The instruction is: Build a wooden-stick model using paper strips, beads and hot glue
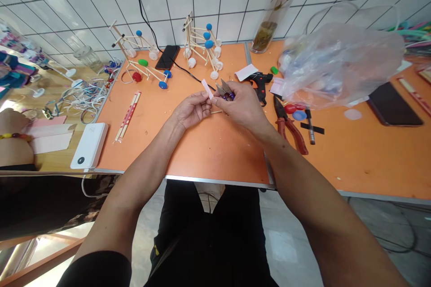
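My left hand (195,108) is closed with its fingertips on a small pale pink paper strip (206,88), which points up and away. Close beside it, my right hand (245,103) grips a pair of scissors (223,89); their short blades show above the fingers and the handles are mostly hidden. The right thumb and fingertip come near the strip's lower end, and I cannot tell whether they touch it. Just below the fingers, part of a thin wooden stick (216,112) lies on the orange table (208,152).
Two stick frames (198,42) (148,67) with coloured caps stand behind my hands. A glue gun (261,84), red-handled pliers (288,125) and a plastic bag (343,63) lie rightward. Wrapped chopsticks (128,116) and a white power bank (89,145) lie left, near another person's arm (15,139).
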